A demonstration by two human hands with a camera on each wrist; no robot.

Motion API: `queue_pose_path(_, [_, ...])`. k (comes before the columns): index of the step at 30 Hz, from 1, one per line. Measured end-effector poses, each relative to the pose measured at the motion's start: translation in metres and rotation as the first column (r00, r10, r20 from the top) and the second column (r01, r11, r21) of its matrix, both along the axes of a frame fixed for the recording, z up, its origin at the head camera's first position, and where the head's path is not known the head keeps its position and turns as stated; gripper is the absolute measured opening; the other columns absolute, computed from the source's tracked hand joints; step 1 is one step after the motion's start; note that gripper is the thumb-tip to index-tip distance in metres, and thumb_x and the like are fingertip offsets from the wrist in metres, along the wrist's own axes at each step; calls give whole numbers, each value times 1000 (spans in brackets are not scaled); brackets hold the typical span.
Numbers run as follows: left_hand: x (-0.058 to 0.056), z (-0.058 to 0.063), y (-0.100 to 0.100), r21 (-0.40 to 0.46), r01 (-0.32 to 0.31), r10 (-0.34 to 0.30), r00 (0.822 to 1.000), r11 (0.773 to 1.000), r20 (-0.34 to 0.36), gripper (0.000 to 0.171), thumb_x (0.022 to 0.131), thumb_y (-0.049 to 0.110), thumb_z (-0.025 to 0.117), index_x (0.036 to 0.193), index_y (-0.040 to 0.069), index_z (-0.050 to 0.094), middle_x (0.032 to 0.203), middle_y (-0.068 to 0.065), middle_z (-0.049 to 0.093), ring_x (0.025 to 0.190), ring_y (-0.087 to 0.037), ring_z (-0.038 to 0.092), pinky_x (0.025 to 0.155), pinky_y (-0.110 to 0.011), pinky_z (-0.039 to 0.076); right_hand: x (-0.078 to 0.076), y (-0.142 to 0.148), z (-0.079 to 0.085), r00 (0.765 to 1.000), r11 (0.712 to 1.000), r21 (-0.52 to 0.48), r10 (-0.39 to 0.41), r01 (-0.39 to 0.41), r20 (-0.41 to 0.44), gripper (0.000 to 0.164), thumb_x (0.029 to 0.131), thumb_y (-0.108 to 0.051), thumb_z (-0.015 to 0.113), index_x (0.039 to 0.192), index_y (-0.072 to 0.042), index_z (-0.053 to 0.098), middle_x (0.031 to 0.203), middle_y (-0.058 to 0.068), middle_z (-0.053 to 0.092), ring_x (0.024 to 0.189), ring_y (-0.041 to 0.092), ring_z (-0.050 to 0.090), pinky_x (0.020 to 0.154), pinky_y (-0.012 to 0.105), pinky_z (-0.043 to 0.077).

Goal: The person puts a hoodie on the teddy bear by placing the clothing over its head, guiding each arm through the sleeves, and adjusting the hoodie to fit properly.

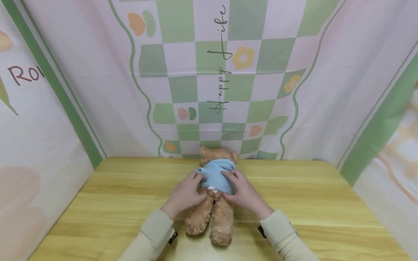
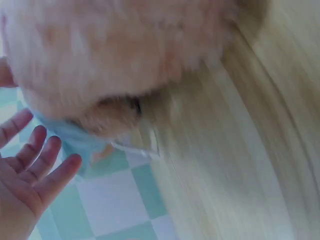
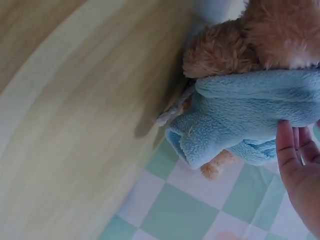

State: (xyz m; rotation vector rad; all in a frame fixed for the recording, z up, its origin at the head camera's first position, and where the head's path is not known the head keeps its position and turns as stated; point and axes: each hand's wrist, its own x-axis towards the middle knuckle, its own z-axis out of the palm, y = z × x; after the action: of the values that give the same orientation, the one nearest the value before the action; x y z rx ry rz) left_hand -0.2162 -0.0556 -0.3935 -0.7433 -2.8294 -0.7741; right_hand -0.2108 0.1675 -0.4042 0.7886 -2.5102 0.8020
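A plush bear (image 1: 223, 217) was laid on its front, as far as could be judged, near the middle of the wooden table (image 1: 287, 185), its legs pointed toward the person and its head set close to the back edge. Its trunk was covered by a blue garment (image 1: 215, 175), slightly rucked, with a white tag (image 1: 213, 189) exposed at the hem. A pale cord (image 3: 172, 111) was seen beneath in the right wrist view.

The garment was flanked by the left hand (image 1: 187, 192) and the right hand (image 1: 245, 192). The left fingers were spread; the right fingers were rested lightly on the fabric. No firm pinch was shown on either side, though whether any cloth was caught by the thumbs could not be told.

For good handling, it was judged, both sides needed to be steadied evenly, with pressure kept light so that the soft body would not be twisted or the cloth bunched further.

Beyond, the table was backed by a checked green-and-white cloth (image 1: 240, 87).
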Motion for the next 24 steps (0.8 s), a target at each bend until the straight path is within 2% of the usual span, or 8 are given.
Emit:
queue_pose_path(3, [1, -3, 5, -33, 15, -19, 991, 999, -130, 29, 84, 18, 63, 112, 11, 59, 108, -6, 58, 92, -16, 58, 76, -31, 53, 1, -1, 0, 999, 1000, -1, -4, 4, -54, 55, 70, -5, 74, 119, 5, 52, 107, 19, 57, 97, 31, 57, 79, 43, 52])
queue_pose_path(6, [0, -10, 8, -63, 2, -21, 954, 998, -299, 21, 85, 13, 64, 105, 12, 60, 99, -3, 59, 86, -14, 58, 71, -27, 53, 0, -3, -2, 995, 1000, 16, -13, 15, -98, 36, 70, -1, 72, 100, 3, 52, 107, 21, 59, 97, 33, 59, 78, 42, 53])
queue_pose_path(8, [-1, -14, 9, -57, 2, -22, 930, 998, -368, 17, 85, 12, 66, 102, 12, 60, 96, -2, 59, 83, -14, 58, 69, -26, 53, 0, -3, -4, 993, 999, 29, -19, 22, -114, 29, 71, 1, 73, 91, -1, 52, 110, 23, 61, 101, 35, 59, 81, 44, 53])
queue_pose_path(10, [-1, -17, 9, -44, 9, -25, 921, 999, -389, 22, 84, 18, 70, 103, 13, 60, 97, -2, 58, 84, -13, 58, 71, -26, 53, 0, -3, -6, 989, 998, 52, -33, 41, -145, 25, 73, 1, 74, 85, -4, 53, 114, 23, 62, 104, 36, 60, 85, 43, 54])
queue_pose_path(15, [-3, -23, 13, -64, 11, -34, 929, 998, -369, 46, 78, 35, 77, 111, 11, 55, 105, -5, 54, 93, -17, 57, 78, -29, 53, -1, -2, -9, 983, 995, 34, -88, 95, -161, 12, 76, -1, 72, 82, -5, 63, 117, 23, 66, 105, 36, 65, 84, 39, 56])
queue_pose_path(17, [-4, -24, 16, -77, -13, -17, 925, 997, -380, 44, 79, 32, 75, 110, 11, 53, 102, -6, 52, 92, -18, 55, 76, -29, 52, -1, -2, -8, 990, 996, 7, -85, 86, -109, 6, 79, -2, 71, 81, -6, 65, 120, 22, 65, 104, 35, 66, 80, 37, 57])
queue_pose_path(20, [-5, -26, 20, -82, -54, 17, 915, 995, -403, 39, 79, 22, 74, 108, 9, 53, 97, -7, 51, 87, -19, 54, 71, -30, 51, -2, -1, -3, 999, 999, -17, -43, 43, 0, 6, 81, -5, 69, 80, -9, 66, 126, 21, 62, 109, 37, 63, 82, 41, 55])
queue_pose_path(24, [-4, -29, 21, -100, -93, 45, 914, 991, -404, 37, 80, 22, 75, 108, 11, 53, 97, -8, 51, 85, -19, 55, 67, -30, 51, -3, 1, 1, 990, 1000, -18, 19, -17, 139, 9, 82, -6, 69, 79, -15, 66, 134, 21, 56, 120, 40, 56, 92, 47, 51])
